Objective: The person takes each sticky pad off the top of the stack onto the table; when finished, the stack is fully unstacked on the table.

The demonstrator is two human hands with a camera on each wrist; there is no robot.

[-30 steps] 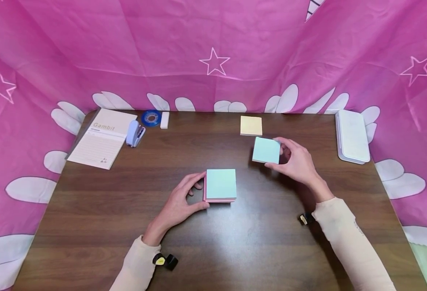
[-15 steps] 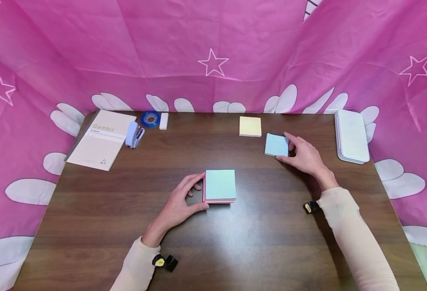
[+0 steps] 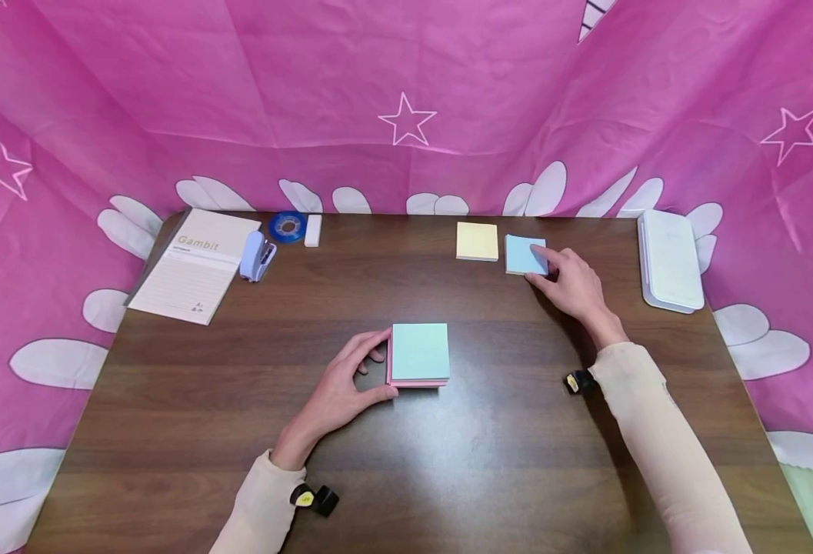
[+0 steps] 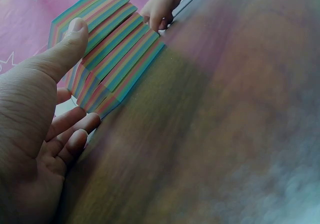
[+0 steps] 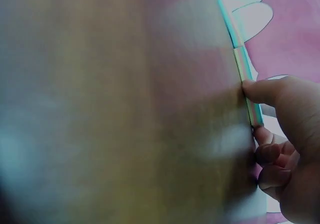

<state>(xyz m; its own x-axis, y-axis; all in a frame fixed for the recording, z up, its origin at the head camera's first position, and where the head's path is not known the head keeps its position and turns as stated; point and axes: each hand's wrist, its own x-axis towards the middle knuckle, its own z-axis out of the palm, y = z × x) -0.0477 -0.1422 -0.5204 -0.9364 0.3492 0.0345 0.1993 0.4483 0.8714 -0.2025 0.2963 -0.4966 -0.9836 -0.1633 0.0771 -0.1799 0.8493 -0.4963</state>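
Observation:
A stack of sticky note pads (image 3: 420, 352), mint on top with pink beneath, sits mid-table. My left hand (image 3: 340, 385) steadies its left side, thumb at the front corner and index finger at the far corner. In the left wrist view, the stack (image 4: 120, 41) shows striped, many-coloured edges, and the thumb lies against them. At the back, a blue sticky note pad (image 3: 522, 255) lies flat just right of a yellow sticky note pad (image 3: 477, 241), with a small gap. My right hand (image 3: 575, 288) pinches the blue pad's right side, thumb on the front edge (image 5: 255, 115).
At the back left lie a notebook (image 3: 194, 265), a lilac stapler (image 3: 257, 256), a blue tape roll (image 3: 287, 226) and a white eraser (image 3: 312, 230). A white case (image 3: 671, 260) stands at the far right. Pink curtain (image 3: 406, 169) borders the table's back edge.
My right hand has brought the blue pad back and to the right, from above the table down beside the yellow pad. The left hand and the stack have stayed put.

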